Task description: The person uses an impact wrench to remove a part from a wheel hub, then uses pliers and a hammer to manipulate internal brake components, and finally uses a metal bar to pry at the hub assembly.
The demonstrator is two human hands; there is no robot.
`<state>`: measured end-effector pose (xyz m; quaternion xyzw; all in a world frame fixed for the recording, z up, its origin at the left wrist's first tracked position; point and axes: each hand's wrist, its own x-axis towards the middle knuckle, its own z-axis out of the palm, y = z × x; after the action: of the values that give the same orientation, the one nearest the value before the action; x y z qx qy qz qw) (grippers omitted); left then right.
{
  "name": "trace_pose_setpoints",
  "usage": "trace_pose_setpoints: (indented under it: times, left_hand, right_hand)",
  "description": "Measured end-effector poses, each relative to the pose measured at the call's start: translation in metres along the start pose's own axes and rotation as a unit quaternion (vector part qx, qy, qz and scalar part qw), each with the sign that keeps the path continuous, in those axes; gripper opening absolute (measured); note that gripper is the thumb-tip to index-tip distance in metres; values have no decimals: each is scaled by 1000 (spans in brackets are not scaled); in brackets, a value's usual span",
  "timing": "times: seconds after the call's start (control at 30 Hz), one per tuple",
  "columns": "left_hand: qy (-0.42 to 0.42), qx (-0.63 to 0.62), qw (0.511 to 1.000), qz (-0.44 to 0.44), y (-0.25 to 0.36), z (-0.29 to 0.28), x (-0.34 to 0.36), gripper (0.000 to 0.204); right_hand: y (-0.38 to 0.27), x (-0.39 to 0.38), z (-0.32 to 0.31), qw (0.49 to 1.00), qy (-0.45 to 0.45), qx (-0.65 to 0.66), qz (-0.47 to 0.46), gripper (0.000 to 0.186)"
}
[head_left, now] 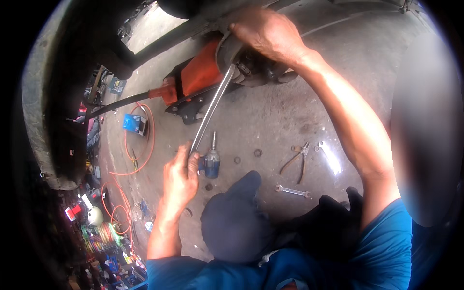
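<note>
My left hand (181, 174) is wrapped round the lower end of a long silver metal bar (211, 107). The bar slants up and to the right, and its far end meets the dark metal parts beside a red floor jack (200, 67). Up at those parts is my right hand (268, 36), bent over the edge of a curved metal piece (228, 50). Motion blurs this hand, and most of its fingers are hidden, so its grip is unclear. Just right of my left hand, a blue air impact wrench (211, 164) lies on the floor.
Pliers (302, 157), an open-ended spanner (292, 192), another spanner (329, 154) and a metal ring (258, 152) lie on the concrete. An orange hose (153, 128) loops past a blue box (135, 124). Clutter fills the lower left; dark vehicle parts (63, 96) overhang the left.
</note>
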<state>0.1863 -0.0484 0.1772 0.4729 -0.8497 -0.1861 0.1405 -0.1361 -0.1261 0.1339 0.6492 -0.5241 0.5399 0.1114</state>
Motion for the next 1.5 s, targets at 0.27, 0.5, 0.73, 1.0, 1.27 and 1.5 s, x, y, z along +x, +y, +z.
trace_pose_setpoints:
  times: [0.27, 0.5, 0.73, 1.0, 1.27, 1.5]
  left_hand:
    - [23, 121, 992, -20, 21, 4, 0, 22]
    - [4, 159, 987, -16, 30, -7, 13, 19]
    - [11, 327, 938, 114, 60, -43, 38, 18]
    - [28, 341, 925, 163, 50, -45, 45, 24]
    - [10, 332, 934, 128, 43, -22, 48, 29]
    - [89, 261, 942, 192, -27, 2, 53, 29]
  right_hand:
    - [-1, -1, -2, 1000, 6, 10, -6, 21]
    - [8, -4, 2, 999, 10, -17, -46, 22]
    - [-12, 5, -15, 989, -34, 31, 140, 34]
    - [-10, 5, -9, 992, -12, 13, 128, 34]
    - [-11, 7, -11, 992, -11, 20, 122, 33]
    - [-11, 8, -8, 991, -19, 24, 131, 34]
